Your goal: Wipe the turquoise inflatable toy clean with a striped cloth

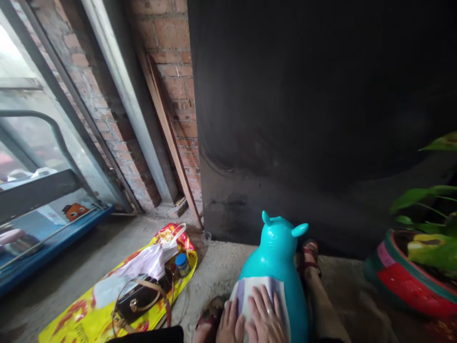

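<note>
A turquoise inflatable animal toy (274,257) with two ears stands on the floor between my feet. Spread over its back is a white and purple cloth (278,286). My left hand (228,324) lies on the cloth's left side, fingers stretched out. My right hand (266,317), a ring on one finger, rests flat on the middle of the cloth with its fingers apart. What lies under the palms is hidden.
On the left floor, a yellow plastic sheet (78,319) bears a black handbag (134,305), a blue-lidded jar (183,264) and a pale cloth (146,259). A blue cart (96,216) stands beyond. A potted plant (410,286) is right; a black board (303,119) stands ahead.
</note>
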Tool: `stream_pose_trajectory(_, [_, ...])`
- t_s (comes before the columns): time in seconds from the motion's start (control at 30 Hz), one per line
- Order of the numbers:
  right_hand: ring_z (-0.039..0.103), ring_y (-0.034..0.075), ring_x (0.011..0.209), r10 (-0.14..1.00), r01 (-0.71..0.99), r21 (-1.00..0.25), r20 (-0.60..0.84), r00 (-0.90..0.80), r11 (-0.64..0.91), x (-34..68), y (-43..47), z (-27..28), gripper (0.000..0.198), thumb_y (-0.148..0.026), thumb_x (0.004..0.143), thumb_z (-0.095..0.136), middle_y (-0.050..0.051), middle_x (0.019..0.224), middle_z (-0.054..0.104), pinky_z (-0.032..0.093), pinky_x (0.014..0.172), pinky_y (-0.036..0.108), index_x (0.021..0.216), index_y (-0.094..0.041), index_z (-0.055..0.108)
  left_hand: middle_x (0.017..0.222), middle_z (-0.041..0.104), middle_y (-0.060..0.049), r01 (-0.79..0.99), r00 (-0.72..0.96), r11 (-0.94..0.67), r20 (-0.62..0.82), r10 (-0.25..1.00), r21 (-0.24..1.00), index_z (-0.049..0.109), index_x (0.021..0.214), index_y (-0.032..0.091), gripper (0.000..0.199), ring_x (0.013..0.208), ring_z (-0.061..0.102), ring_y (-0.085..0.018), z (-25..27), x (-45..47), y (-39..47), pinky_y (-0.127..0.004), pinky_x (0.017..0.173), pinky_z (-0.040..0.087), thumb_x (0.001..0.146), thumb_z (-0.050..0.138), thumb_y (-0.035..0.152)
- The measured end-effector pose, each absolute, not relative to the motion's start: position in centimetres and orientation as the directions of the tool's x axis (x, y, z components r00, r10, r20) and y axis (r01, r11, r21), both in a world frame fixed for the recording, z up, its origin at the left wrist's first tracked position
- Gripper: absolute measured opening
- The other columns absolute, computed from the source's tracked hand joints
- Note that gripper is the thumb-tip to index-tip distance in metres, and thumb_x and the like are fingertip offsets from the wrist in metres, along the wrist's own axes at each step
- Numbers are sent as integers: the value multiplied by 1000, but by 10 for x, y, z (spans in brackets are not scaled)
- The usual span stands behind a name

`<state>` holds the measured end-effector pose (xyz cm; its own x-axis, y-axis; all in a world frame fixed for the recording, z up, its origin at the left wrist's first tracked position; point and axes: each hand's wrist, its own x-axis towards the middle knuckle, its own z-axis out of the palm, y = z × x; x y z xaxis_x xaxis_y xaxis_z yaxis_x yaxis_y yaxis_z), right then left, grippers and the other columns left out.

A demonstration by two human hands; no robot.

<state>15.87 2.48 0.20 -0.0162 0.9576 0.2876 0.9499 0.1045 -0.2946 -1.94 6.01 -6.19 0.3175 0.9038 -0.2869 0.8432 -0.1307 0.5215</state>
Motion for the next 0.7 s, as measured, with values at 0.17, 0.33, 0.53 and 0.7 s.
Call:
stream_pose_trajectory(0.17, [36,34,137,918,950,-303,351,186,-77,205,26,11,50,-58,89,35,-3,127,61,38,105,59,130,-37,56,116,71,-1,893,224,-32,-381,897,448,48,137,33,55,120,58,-32,-74,-56,68,-50,105,46,84,39,43])
stream_pose_trajectory(0.33, [36,39,135,835,917,-310,411,367,-251,195,25,-15,67,-66,88,30,8,132,57,43,97,61,134,-23,54,138,56,-3,914,207,-92,-257,944,395,47,139,24,57,132,47,-27,-75,-34,51,-39,110,42,85,41,43])
stream_pose_trajectory(0.53, [31,48,134,800,897,-275,413,435,-346,153,48,-22,69,-54,84,50,30,141,41,35,101,63,131,-4,53,156,25,-9,953,233,-162,-275,933,258,27,147,14,56,143,27,-24,-21,24,55,-39,112,39,94,31,35])
stream_pose_trajectory(0.7, [33,45,135,793,904,-280,442,420,-323,160,39,-11,61,-47,86,49,26,144,39,37,101,61,133,-8,53,148,43,-9,974,165,-145,-109,980,173,41,141,19,49,134,44,-28,-26,36,53,-42,101,49,93,38,31])
